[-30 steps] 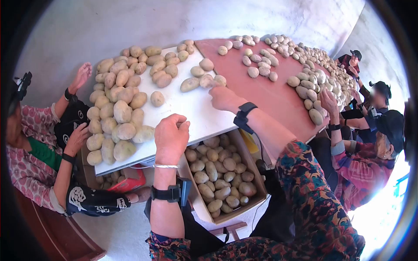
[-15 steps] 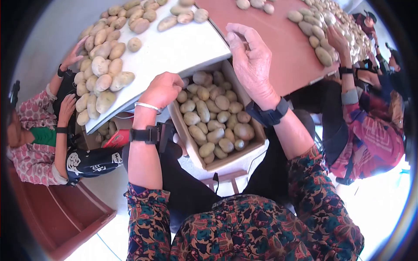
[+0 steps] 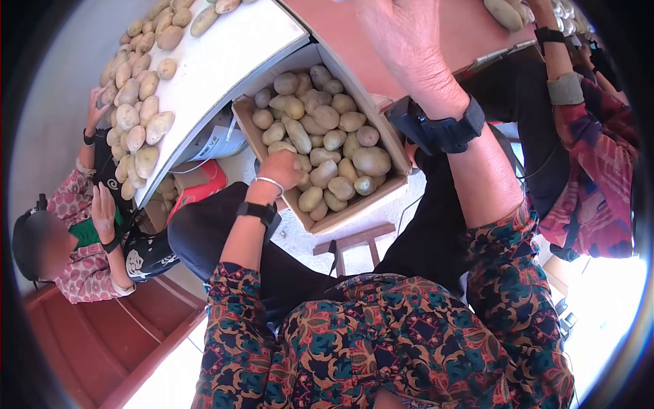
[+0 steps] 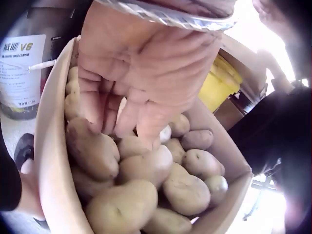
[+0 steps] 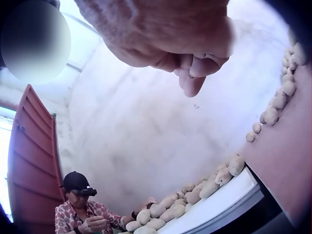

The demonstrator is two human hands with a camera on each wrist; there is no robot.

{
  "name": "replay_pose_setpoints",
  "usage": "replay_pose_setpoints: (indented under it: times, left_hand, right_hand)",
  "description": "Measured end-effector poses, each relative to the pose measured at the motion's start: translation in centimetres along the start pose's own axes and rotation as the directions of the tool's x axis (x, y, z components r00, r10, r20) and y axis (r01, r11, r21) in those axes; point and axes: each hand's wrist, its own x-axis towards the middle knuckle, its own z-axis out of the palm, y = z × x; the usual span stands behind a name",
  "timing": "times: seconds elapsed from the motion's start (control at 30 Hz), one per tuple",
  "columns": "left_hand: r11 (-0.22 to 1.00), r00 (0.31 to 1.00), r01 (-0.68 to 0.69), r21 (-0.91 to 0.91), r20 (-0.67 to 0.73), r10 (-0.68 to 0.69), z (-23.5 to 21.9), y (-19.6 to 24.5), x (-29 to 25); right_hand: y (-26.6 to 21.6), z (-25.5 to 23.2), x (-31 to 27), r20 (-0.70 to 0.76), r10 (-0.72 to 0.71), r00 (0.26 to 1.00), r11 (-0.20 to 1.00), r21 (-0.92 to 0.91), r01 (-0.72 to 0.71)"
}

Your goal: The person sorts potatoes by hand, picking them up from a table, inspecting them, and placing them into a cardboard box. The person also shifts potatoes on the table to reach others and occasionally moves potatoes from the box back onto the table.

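In the box, a long potato lies front-to-back.

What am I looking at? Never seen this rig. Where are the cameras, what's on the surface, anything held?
No robot here: the workers are a person's own bare hands. The wide downward view comes from a camera on the head; the other two come from cameras worn on each wrist. Potatoes lie on a white tabletop and a red surface; more fill a cardboard box below. The left hand reaches down into that box; whether it grips a potato I can't tell. The right hand is raised, with no potato visible in it.
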Motion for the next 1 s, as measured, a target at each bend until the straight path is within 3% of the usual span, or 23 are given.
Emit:
replay_pose_setpoints:
  times: [0.07, 0.1, 0.2, 0.3, 0.37, 0.43, 0.5, 0.53, 0.57, 0.6, 0.63, 0.7, 0.77, 0.83, 0.93, 1.0]
  left_hand:
    - [0.978, 0.972, 0.195, -0.076, 0.149, -0.182, -1.6, 3.4, -1.6]
    - [0.979, 0.971, 0.192, -0.064, 0.158, -0.180, -0.7, 3.8, -2.0]
    - [0.983, 0.960, 0.075, 0.170, 0.255, -0.117, 2.0, 4.8, -3.1]
    - [0.975, 0.985, -0.049, 0.217, 0.172, 0.011, 6.2, 4.5, -2.1]
    - [0.985, 0.991, 0.000, 0.171, 0.133, -0.023, 5.5, 5.1, -2.1]
    - [0.989, 0.974, 0.134, -0.057, 0.191, -0.121, 4.2, 3.9, -1.8]
    - [0.994, 0.976, 0.095, -0.061, 0.201, -0.081, 2.6, 2.8, -0.8]
    - [0.856, 0.957, 0.283, -0.432, 0.191, -0.220, 1.6, 2.9, -0.9]
    - [0.556, 0.915, 0.385, -0.737, 0.227, -0.333, 0.2, 2.8, -0.9]
    - [0.461, 0.923, 0.356, -0.813, 0.230, -0.307, -1.4, 2.5, -0.7]
    - [0.474, 0.929, 0.334, -0.815, 0.200, -0.311, -3.3, 2.6, -0.6]
    - [0.273, 0.966, 0.157, -0.949, 0.090, -0.244, -6.8, 3.2, -0.7]
    - [0.153, 0.986, 0.002, -0.988, -0.023, -0.164, -10.1, 3.0, -0.3]
    - [0.031, 0.973, -0.156, -0.987, -0.159, -0.166, -13.1, 3.5, 0.4]
    - [-0.154, 0.951, -0.305, -0.940, -0.293, -0.096, -17.1, 2.7, 3.0]
    - [-0.281, 0.920, -0.389, -0.877, -0.352, -0.172, -18.7, 2.0, 5.4]
  right_hand:
    - [-1.6, -0.2, 0.2, 0.015, -0.024, 1.000, 0.998, -0.065, 0.024]
    - [-1.5, -0.2, 0.3, 0.002, -0.015, 1.000, 0.998, -0.067, 0.016]
    - [-1.1, -0.3, 0.4, -0.017, -0.034, 0.999, 0.998, -0.060, 0.033]
    - [-0.9, -0.5, 0.7, 0.027, -0.054, 0.998, 0.987, -0.153, 0.058]
    - [-0.5, -0.6, 0.7, -0.027, -0.097, 0.995, 0.987, -0.135, 0.093]
    - [-1.0, -1.4, 0.4, -0.016, -0.098, 0.995, 0.986, -0.137, 0.095]
    - [-0.9, -1.9, 0.4, -0.036, -0.091, 0.995, 0.977, -0.196, 0.083]
    - [-1.3, -2.0, 0.6, -0.049, -0.127, 0.991, 0.977, -0.181, 0.116]
    - [-1.7, -2.3, 0.5, -0.005, 0.043, 0.999, 0.978, -0.206, -0.044]
    - [-1.9, -2.5, 0.4, 0.036, 0.216, 0.976, 0.949, -0.241, -0.202]
    - [-1.8, -2.7, 0.4, 0.031, 0.188, 0.982, 0.958, -0.228, -0.176]
    - [-1.1, -3.1, 0.1, 0.002, 0.160, 0.987, 0.963, -0.219, -0.155]
    - [0.3, -3.1, -0.4, -0.045, 0.119, 0.992, 0.976, -0.179, -0.126]
    - [0.8, -3.1, -0.5, -0.089, 0.102, 0.991, 0.984, -0.138, -0.114]
    - [0.3, -3.4, -0.5, -0.029, 0.198, 0.980, 0.963, -0.180, -0.200]
    - [0.1, -3.4, -0.4, -0.022, 0.134, 0.991, 0.962, -0.237, -0.135]
